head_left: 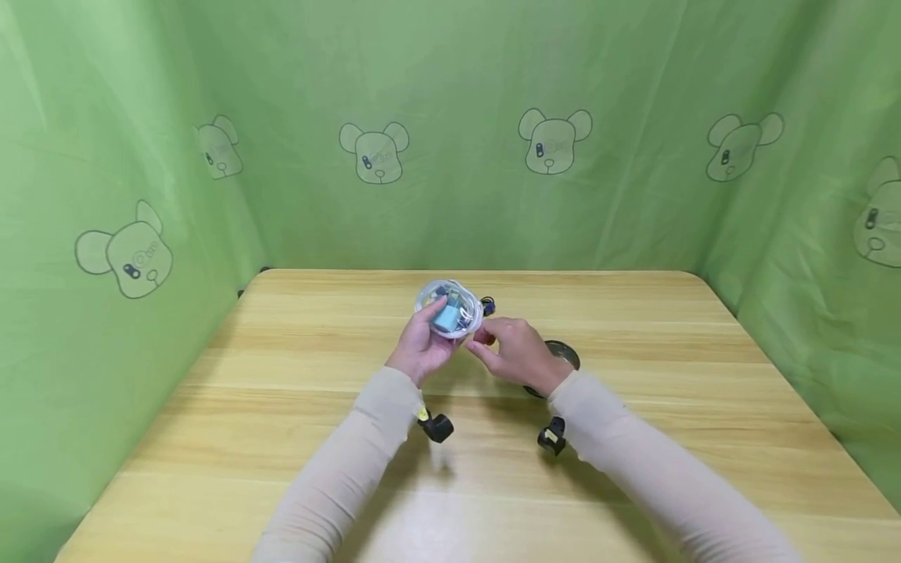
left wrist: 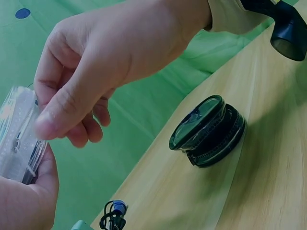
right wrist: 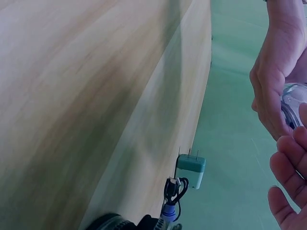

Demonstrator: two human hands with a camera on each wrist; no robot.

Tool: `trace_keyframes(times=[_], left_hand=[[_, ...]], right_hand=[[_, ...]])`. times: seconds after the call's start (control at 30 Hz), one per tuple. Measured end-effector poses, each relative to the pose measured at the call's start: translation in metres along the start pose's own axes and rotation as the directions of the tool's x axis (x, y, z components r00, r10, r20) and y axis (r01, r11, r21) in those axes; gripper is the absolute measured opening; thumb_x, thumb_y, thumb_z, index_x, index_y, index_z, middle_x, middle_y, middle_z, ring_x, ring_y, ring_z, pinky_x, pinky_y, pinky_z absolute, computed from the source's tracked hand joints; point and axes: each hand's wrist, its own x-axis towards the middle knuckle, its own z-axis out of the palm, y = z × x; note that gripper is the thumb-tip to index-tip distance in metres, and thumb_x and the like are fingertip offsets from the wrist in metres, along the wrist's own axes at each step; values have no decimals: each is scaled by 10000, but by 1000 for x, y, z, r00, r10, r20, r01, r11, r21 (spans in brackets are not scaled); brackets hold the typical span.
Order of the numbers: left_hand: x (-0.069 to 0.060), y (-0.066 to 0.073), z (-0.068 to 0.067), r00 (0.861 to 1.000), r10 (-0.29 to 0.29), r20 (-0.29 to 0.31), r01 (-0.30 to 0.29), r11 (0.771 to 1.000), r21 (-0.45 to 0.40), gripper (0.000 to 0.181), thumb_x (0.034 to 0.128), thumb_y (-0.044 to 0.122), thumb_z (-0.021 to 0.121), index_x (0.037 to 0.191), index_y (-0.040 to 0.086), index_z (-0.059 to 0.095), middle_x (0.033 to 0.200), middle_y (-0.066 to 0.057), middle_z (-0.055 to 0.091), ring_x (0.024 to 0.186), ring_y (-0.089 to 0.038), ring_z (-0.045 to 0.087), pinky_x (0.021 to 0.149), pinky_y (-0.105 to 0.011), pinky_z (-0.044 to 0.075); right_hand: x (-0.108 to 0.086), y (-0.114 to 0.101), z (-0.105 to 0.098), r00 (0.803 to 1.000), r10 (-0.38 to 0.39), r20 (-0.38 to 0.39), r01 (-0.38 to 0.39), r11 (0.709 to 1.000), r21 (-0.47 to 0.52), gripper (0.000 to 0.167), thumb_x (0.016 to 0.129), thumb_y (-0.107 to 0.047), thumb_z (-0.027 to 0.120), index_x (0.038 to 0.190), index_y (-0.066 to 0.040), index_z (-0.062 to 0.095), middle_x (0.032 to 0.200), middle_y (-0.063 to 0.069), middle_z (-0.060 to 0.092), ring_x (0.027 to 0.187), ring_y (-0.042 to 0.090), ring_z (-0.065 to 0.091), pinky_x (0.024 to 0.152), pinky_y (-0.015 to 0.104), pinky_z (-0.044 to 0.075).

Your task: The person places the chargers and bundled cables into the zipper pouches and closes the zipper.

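My left hand (head_left: 422, 344) holds a clear round plastic pack (head_left: 461, 332) with a pale coiled rim. A light blue block shape shows within or through it; I cannot tell which. At the pack's right edge is my right hand (head_left: 517, 352), its fingers bent. In the left wrist view, the right thumb (left wrist: 53, 122) overlaps the edge of the pack (left wrist: 19, 139). Whether the right fingers pinch anything is hidden. The right wrist view shows the left hand (right wrist: 278, 72) around the pack, with several right fingers (right wrist: 290, 165) beside it.
A dark, glossy round object (left wrist: 208, 132) lies on the wooden table (head_left: 633, 469), partly behind the right wrist in the head view. Near the far side are a teal plug adapter (right wrist: 191, 164) with metal prongs and a bundled black cable (right wrist: 172, 191). Green curtains (head_left: 450, 211) surround the table.
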Motion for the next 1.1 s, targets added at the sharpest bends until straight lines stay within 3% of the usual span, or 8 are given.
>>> trace_keyframes(times=[0.27, 0.5, 0.83, 1.1], left_hand=[[1, 0, 0, 1000, 25, 0, -25, 999, -37, 709, 952, 70, 548, 1536, 169, 157, 1450, -190, 389, 1305, -331, 435, 1009, -395, 455], [0, -3, -1, 1000, -2, -22, 2, 1000, -4, 631, 971, 116, 557, 1509, 72, 231, 1459, -181, 408, 1330, -315, 415, 1081, -393, 373], [1, -7, -5, 1000, -12, -29, 12, 1000, -9, 595, 967, 106, 567, 1481, 32, 275, 1413, -174, 459, 1292, -293, 455, 1036, -341, 421], [2, -6, -3, 999, -14, -51, 12, 999, -40, 629, 954, 107, 592, 1483, 37, 259, 1379, -184, 478, 1257, -297, 485, 990, -339, 463]], right_hand=[[-1, -5, 8, 999, 39, 16, -38, 997, -66, 193, 867, -232, 736, 772, -99, 633, 685, -12, 646, 552, 112, 568, 511, 205, 481], [-1, -9, 16, 998, 43, -51, -49, 989, -137, 234, 841, -257, 768, 778, -53, 672, 688, 41, 672, 503, 87, 520, 467, 200, 458], [-3, -7, 16, 991, 18, -129, -45, 978, -204, 126, 831, -119, 745, 806, -7, 691, 687, 98, 683, 541, 165, 610, 505, 273, 532], [-1, -4, 12, 990, 6, -142, -34, 980, -198, 103, 844, -107, 675, 775, -34, 651, 688, 77, 658, 566, 180, 588, 513, 288, 519]])
